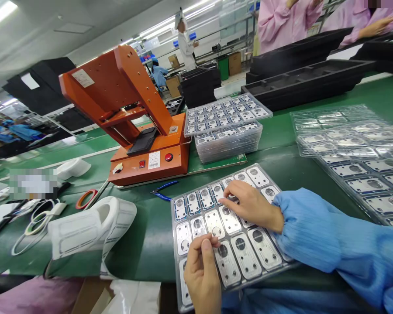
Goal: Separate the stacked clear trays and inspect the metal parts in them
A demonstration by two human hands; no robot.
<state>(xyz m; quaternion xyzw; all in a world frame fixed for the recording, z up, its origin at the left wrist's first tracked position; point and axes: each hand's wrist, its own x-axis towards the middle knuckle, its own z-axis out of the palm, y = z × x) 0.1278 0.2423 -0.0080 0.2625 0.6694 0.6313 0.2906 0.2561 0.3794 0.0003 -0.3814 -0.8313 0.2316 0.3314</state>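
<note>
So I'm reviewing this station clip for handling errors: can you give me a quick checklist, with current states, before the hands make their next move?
1. Clear tray lying flat on the green table: ok.
2. Right hand resting on the upper-row plates: ok.
3. Left hand fingertips on a middle-row plate: ok; whether it pinches anything, cannot tell.
4. All pockets filled: cannot tell, hands cover some.
5. Blue pliers off the tray: ok.
6. Orange press platen free of parts: cannot tell.

The person is wearing a bright blue work coat. Its right sleeve is puffing out in soft folds (thin lines running along the cloth) and gathering tight at the wrist.
</note>
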